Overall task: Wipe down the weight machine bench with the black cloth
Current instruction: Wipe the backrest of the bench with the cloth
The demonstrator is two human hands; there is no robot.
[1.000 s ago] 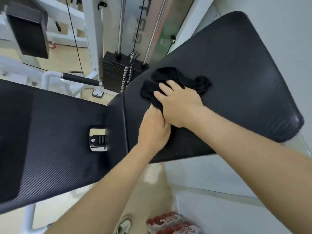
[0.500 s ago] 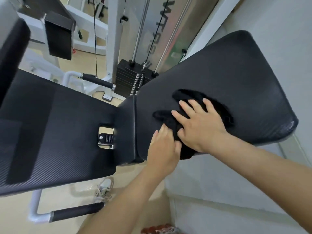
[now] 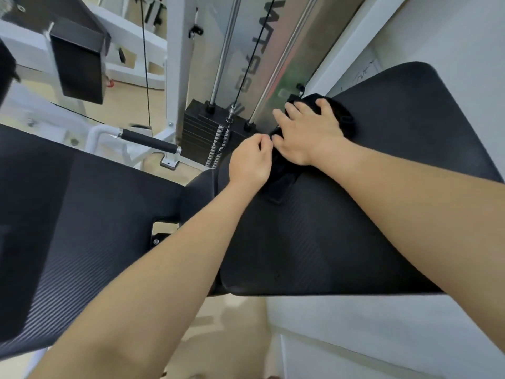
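Note:
The black cloth point(image 3: 284, 176) lies bunched on the black ribbed bench pad point(image 3: 341, 242), stretching to the pad's far edge. My right hand point(image 3: 308, 132) presses flat on the cloth with fingers spread, fingertips reaching that far edge. My left hand point(image 3: 250, 161) sits just left of it, fingers curled and pinching the cloth's near-left part. A second black pad point(image 3: 76, 214) of the bench adjoins on the left, across a narrow seam.
Behind the bench stands the weight stack point(image 3: 207, 135) with two steel guide rods and a cable. A black-gripped handle point(image 3: 149, 140) juts out at left. A white wall point(image 3: 451, 31) runs along the right. Pale floor shows below the pad.
Both hands and the cloth have slid from the pad's near edge across to its far edge. My left hand has gone from flat to curled on the cloth.

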